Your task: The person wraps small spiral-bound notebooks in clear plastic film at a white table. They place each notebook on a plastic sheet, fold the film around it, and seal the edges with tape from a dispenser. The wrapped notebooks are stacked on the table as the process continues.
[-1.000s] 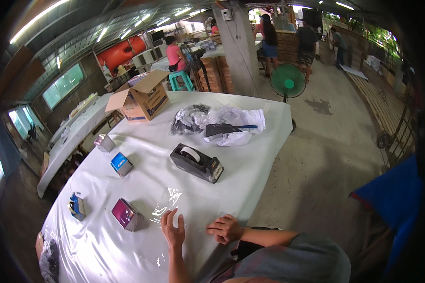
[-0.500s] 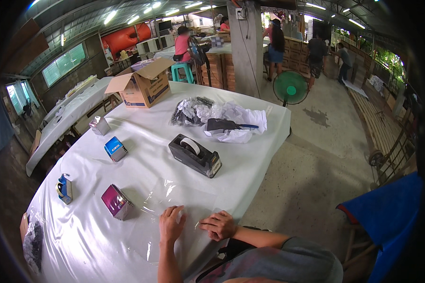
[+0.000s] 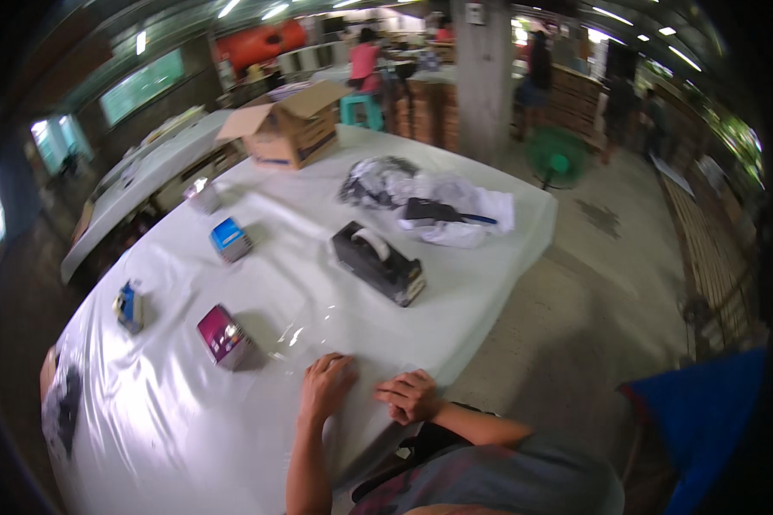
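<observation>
A clear plastic sheet [image 3: 294,336] lies on the white-covered table, showing mostly as glints. My left hand [image 3: 326,386] rests palm down over it, fingers loosely bent and apart from any solid object. Close to the table's near edge is my right hand [image 3: 410,396], its fingers pressed together and pointing left; what is under them is hidden. Beyond my left hand, to the left, stands a purple-topped box [image 3: 223,335]. A black tape dispenser [image 3: 378,264] with a white roll sits farther ahead of both hands.
A blue-topped box [image 3: 230,239], a silvery wrapped box [image 3: 202,196] and a blue hand-held tape dispenser [image 3: 129,307] stand to the left. Farther back are an open carton [image 3: 296,137] and crumpled plastic bags [image 3: 468,206]. A green fan [image 3: 556,159] stands beyond the table; several people are behind.
My view has shifted, so the table things appear farther up and right, and the picture is blurrier. Both hands keep nearly the same pose near the table edge.
</observation>
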Available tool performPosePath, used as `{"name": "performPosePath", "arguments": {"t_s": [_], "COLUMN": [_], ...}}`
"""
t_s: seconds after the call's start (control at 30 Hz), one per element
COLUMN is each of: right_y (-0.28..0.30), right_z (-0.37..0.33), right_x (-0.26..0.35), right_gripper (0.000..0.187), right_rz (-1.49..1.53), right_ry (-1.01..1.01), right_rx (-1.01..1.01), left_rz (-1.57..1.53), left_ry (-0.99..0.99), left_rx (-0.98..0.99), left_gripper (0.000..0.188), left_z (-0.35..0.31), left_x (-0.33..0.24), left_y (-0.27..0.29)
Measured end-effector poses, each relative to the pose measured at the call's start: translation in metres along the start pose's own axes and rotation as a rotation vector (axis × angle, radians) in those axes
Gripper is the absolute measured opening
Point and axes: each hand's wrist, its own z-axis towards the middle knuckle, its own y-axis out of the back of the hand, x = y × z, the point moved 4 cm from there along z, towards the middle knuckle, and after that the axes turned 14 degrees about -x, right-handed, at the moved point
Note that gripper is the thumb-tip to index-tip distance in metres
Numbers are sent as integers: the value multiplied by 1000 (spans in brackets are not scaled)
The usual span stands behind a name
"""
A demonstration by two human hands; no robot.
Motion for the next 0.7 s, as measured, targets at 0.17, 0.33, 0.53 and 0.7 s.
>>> {"name": "performPosePath", "arguments": {"t_s": [0.17,0.33,0.53,0.7], "right_y": [5,6,7,9], "right_z": [3,9,14,39], "right_x": [-1,5,6,0], "right_gripper": [25,28,31,33], "right_rz": [-21,11,-1,214], "right_ry": [22,24,24,-258], "right_rx": [11,26,36,75], "left_rz": [8,9,-25,-35], "left_ry": [-47,-41,-56,-22], "left_rx": [11,15,43,9], "left_gripper": [31,32,33,35], "left_z": [3,-7,-5,-3], "left_x": [-7,0,3,13], "left_y": [-5,-8,-10,-6]}}
